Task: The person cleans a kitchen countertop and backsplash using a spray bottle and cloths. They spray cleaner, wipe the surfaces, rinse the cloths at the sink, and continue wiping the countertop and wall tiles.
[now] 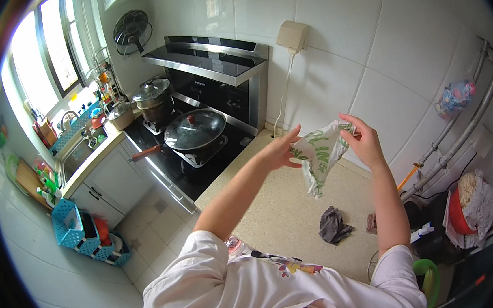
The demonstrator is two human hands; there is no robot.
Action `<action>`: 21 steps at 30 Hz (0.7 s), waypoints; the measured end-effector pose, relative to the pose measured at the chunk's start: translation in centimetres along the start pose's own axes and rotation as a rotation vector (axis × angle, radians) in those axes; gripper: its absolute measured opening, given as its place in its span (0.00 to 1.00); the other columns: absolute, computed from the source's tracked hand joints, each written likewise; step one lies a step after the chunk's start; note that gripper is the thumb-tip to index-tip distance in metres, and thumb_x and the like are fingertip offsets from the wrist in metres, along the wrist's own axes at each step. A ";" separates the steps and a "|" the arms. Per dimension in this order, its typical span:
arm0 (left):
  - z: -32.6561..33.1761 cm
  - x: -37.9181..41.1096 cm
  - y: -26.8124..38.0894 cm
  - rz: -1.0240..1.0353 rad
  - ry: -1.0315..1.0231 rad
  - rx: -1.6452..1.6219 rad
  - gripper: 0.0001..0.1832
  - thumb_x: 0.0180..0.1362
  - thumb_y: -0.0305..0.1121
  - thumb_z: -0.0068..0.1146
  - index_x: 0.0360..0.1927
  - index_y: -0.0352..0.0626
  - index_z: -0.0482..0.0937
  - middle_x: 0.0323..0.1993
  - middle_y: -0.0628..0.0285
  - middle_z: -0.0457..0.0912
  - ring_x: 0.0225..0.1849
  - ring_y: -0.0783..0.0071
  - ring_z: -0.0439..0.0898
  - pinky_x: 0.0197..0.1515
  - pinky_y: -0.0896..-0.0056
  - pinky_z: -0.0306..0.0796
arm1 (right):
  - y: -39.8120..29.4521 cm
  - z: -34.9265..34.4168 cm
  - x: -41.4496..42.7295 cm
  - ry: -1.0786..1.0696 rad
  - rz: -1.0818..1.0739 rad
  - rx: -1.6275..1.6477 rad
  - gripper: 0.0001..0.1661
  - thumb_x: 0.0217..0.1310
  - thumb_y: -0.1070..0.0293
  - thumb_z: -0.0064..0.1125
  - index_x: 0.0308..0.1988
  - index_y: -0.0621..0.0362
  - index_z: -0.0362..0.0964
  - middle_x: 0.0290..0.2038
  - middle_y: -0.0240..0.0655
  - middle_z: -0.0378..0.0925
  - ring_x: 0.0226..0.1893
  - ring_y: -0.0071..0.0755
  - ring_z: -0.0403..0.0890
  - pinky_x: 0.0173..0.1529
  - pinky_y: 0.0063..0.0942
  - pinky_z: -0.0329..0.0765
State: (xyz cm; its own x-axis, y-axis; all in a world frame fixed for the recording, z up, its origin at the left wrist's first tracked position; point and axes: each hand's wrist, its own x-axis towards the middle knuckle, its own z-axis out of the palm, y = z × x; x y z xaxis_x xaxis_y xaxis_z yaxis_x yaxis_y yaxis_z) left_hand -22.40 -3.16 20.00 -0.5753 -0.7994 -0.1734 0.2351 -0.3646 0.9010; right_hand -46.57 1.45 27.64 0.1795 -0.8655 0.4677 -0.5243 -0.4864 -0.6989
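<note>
A crumpled white plastic bag [322, 150] with green print hangs in the air above the speckled countertop [272, 199]. My right hand [362, 140] pinches its upper right corner between thumb and fingers. At the bag's left edge is my left hand [279, 151], its thumb and fingers spread around that side. Whether those fingers grip the plastic or only touch it, I cannot tell. Below the bag, a dark grey cloth [334, 226] lies bunched on the counter.
Left of the counter, a lidded frying pan [194, 130] and a lidded pot [152, 96] stand on the black gas stove [213, 167]. The pan's handle [146, 152] sticks out over the front edge. Metal pipes [458, 141] and a red bowl [458, 213] are at right.
</note>
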 end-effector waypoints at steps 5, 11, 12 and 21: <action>-2.0 -1.9 4.4 0.007 -0.007 0.859 0.42 0.47 0.37 0.73 0.65 0.38 0.65 0.59 0.45 0.71 0.59 0.55 0.72 0.58 0.65 0.70 | -1.1 1.0 -0.1 -0.176 0.048 0.136 0.26 0.57 0.78 0.60 0.57 0.56 0.71 0.32 0.27 0.79 0.27 0.14 0.73 0.33 0.16 0.75; -6.0 -2.6 12.2 0.353 0.266 1.309 0.18 0.47 0.41 0.71 0.34 0.36 0.85 0.30 0.55 0.85 0.31 0.71 0.82 0.38 0.69 0.76 | -0.6 0.0 1.8 -0.109 0.227 0.150 0.20 0.57 0.76 0.61 0.51 0.58 0.76 0.30 0.34 0.83 0.28 0.20 0.80 0.34 0.18 0.76; -7.3 -2.4 12.4 0.661 0.335 1.446 0.18 0.47 0.42 0.70 0.34 0.37 0.85 0.29 0.55 0.84 0.30 0.69 0.82 0.37 0.69 0.76 | -0.4 0.0 2.2 -0.082 0.269 0.126 0.19 0.57 0.74 0.62 0.50 0.58 0.77 0.30 0.35 0.83 0.28 0.21 0.80 0.33 0.19 0.76; -5.8 -1.6 10.7 0.408 0.415 0.805 0.15 0.54 0.37 0.61 0.38 0.35 0.82 0.28 0.55 0.83 0.27 0.67 0.83 0.27 0.71 0.78 | -1.5 4.3 5.0 0.454 -0.109 -0.636 0.16 0.54 0.61 0.61 0.39 0.61 0.76 0.30 0.44 0.82 0.32 0.38 0.82 0.38 0.34 0.77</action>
State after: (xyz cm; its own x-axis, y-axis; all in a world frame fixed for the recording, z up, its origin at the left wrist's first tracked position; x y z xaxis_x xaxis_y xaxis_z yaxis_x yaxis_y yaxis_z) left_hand -14.46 -8.56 27.66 -0.2129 -0.9513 0.2229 -0.3361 0.2855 0.8975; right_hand -41.34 -2.65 28.73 -0.0282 -0.6165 0.7868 -0.9236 -0.2850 -0.2564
